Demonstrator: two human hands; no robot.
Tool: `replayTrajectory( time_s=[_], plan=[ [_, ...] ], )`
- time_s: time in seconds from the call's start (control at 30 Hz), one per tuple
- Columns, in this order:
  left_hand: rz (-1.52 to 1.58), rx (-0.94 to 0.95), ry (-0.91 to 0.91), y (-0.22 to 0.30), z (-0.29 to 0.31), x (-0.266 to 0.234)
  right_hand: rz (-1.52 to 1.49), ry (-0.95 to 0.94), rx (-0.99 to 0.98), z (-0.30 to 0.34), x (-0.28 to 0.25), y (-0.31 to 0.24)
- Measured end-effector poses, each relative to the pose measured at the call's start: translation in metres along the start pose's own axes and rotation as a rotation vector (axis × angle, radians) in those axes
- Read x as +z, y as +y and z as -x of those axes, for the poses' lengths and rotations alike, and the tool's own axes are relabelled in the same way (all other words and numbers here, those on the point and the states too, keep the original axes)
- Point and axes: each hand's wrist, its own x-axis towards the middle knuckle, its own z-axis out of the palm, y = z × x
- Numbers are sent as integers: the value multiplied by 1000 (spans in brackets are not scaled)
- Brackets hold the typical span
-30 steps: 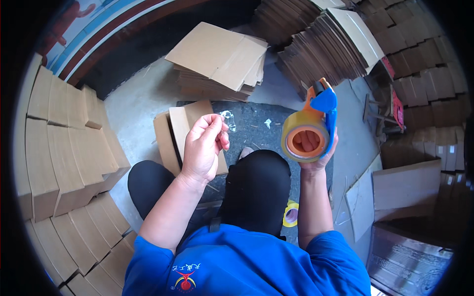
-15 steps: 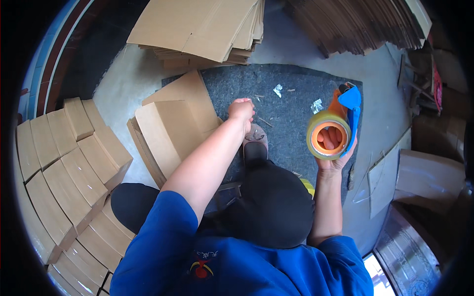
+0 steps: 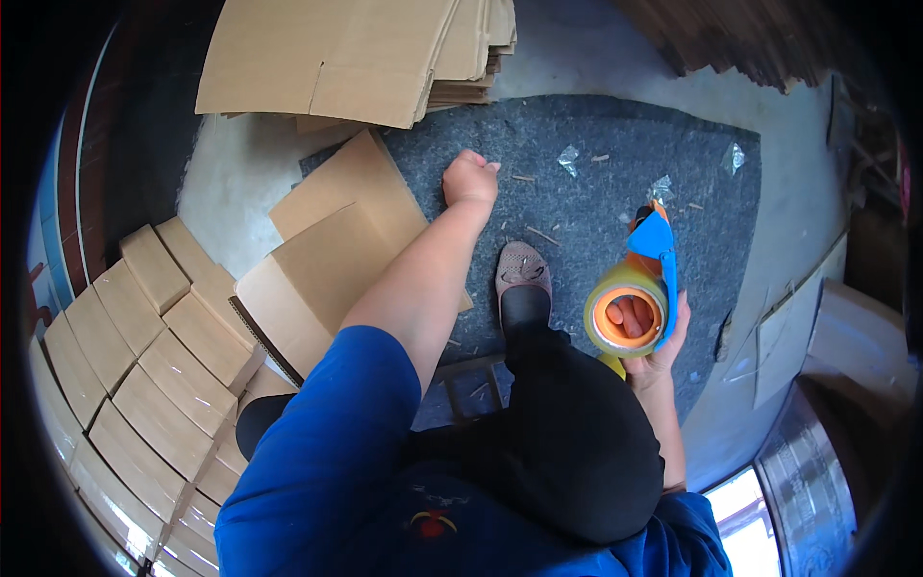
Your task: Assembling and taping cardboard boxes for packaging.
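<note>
My right hand holds a tape dispenser with a blue plate and an orange end. Its wide roll of clear yellowish tape faces me, and my fingertips show through the orange core. My left hand is closed in a fist above the dark mat, thumb toward the right; anything inside it is hidden. Beside my left forearm stands an open cardboard box with a long flap raised, partly covered by my arm.
Stacked closed boxes rise at the left. A pile of flattened cardboard lies at the far left, another at the far right. Scraps of clear film dot the dark mat. My shoe rests on it.
The tape dispenser in my right hand has come lower and nearer my knee. My left hand has moved a little farther forward, still closed. The whole view has shifted, showing more of my shoe.
</note>
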Motion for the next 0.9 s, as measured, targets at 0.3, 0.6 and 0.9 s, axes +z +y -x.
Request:
replayTrajectory(
  time_s=[0.3,0.6,0.9],
  plan=[
    [-532,179,96,9,4,-50,155,11,25,8,14,12],
    [-677,716,-124,-24,45,-19,82,-94,-18,9,2,7],
    [20,270,-463,11,54,-76,423,-25,-194,7,17,11]
  ],
)
